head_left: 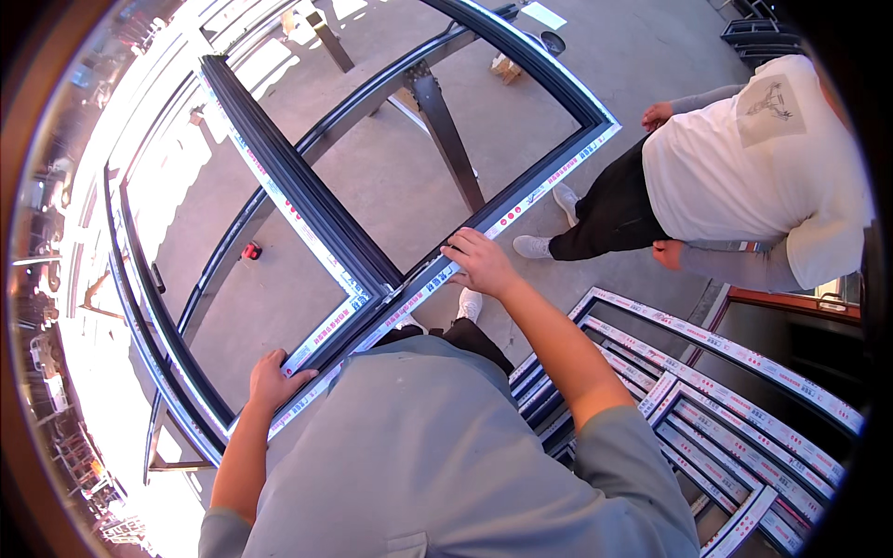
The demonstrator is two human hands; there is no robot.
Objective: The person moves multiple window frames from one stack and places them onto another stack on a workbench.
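A large dark window frame (558, 177), with white printed protective film along its bars, lies in front of my body. My left hand (276, 379) grips its near bar on the left, thumb over the top edge. Further right, my right hand (481, 262) is closed round the same bar, just right of where the dark middle bar (307, 177) meets it. Parts of the fingers of both hands are hidden by the bar. Below the frame show dark metal supports (445, 139) with curved-looking rails.
At right stands another person (744, 177) in a white shirt, hands off the frame. More film-covered frames (744, 400) are stacked at the lower right, near an orange-edged opening (791, 299). A small red object (251, 251) rests near a rail. Dark pieces (763, 39) lie at the far right.
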